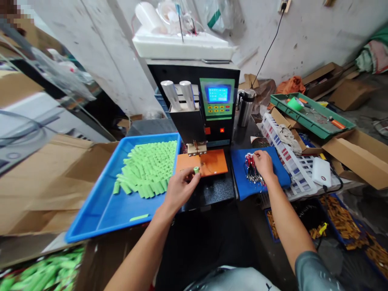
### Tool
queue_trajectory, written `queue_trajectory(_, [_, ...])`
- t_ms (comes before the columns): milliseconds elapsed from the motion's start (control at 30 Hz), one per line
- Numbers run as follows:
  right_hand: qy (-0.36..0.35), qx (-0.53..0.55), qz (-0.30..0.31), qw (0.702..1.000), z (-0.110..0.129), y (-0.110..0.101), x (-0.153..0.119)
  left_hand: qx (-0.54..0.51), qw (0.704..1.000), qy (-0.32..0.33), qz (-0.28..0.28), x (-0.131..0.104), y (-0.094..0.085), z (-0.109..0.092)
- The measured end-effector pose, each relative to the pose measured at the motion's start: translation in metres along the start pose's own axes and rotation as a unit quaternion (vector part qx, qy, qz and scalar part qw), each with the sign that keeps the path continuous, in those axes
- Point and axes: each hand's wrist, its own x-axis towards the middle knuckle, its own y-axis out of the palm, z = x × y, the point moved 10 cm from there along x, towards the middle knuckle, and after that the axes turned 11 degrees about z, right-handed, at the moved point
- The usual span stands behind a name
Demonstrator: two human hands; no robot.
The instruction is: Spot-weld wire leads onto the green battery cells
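Note:
My left hand (pixel 182 185) is closed on a green battery cell (pixel 196 169), held upright between thumb and fingers at the near edge of an orange plate (pixel 216 161). Just behind it stands a black spot welding machine (pixel 189 125) with a lit blue screen, its electrodes (pixel 197 147) above the plate. My right hand (pixel 263 162) reaches into a bunch of thin red and black wire leads (pixel 253 171) with white connectors, lying on a blue cloth (pixel 239 184). Its fingers are pinched at the connector ends; they hide whether a single lead is between them.
On the left, a blue tray (pixel 101 214) holds many green cells (pixel 151 165). A steel flask (pixel 247 107) stands right of the machine. Further right are a white plastic basket (pixel 285 157), a white power bank (pixel 321 171) and a green tray (pixel 312 117). Cardboard boxes (pixel 60 173) crowd the left side.

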Motion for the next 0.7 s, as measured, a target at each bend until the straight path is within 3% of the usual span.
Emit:
queue_trajectory(133, [0.011,-0.129,0.075,0.989,-0.002,0.008,0.01,0.003,0.999,0.0,-0.051,-0.046,-0.025,0.008])
queue_trajectory(333, [-0.007,-0.208,0.132,0.969,0.011,0.028,0.021,-0.009,0.99,-0.069,-0.127,-0.108,-0.056,0.046])
queue_trajectory(500, [-0.04,-0.138,0.067,0.987,0.007,0.022,0.024,-0.039,0.974,-0.124,-0.188,-0.146,-0.068,0.067])
queue_trajectory(700, [-0.096,0.045,-0.064,0.992,0.001,-0.01,0.023,-0.068,0.948,-0.19,-0.246,-0.178,-0.075,0.097])
